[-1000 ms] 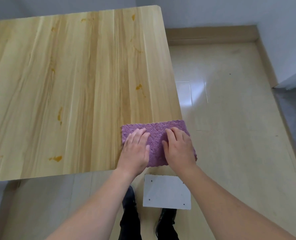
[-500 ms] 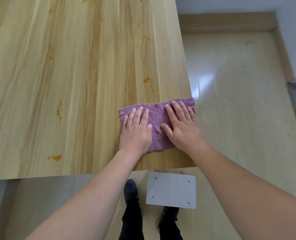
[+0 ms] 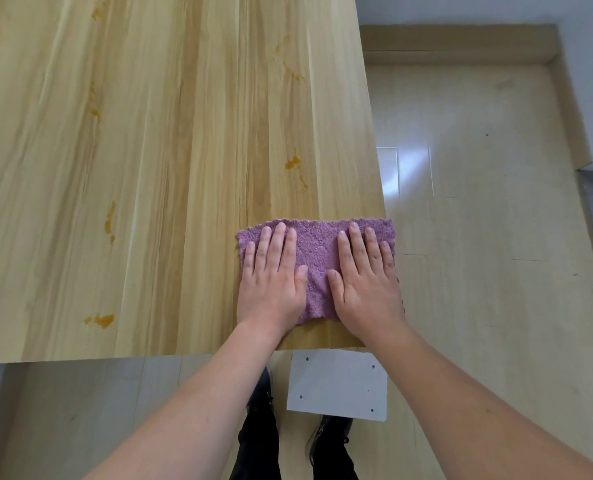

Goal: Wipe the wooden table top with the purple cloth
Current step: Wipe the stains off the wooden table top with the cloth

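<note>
Both hands lie flat, palms down and fingers extended and only slightly parted, pressing rather than pinching: the left hand [image 3: 270,282] covers the left half of the purple, rectangular, terry-textured cloth [image 3: 317,263], the right hand [image 3: 366,282] its right half, with a bare strip of cloth showing between the 2 thumbs. The cloth rests at the near right corner of the pale, streaked wooden table top [image 3: 156,161]; its long axis runs parallel to the near edge, and its right end reaches, perhaps slightly overhangs, the right edge. The orange-brown stains lie away from the grip — 1 blotch [image 3: 296,169] directly ahead of the cloth toward the far edge, others [image 3: 109,221] to the left, and 1 patch [image 3: 102,320] beside the near edge. Judged from this layout, the coming stroke runs across the cloth's short axis toward the far edge, the blotch ahead falling between the 2 hands — neither is clearly nearer. Below the near edge, a grey plate [image 3: 338,386] lies on the floor.
</note>
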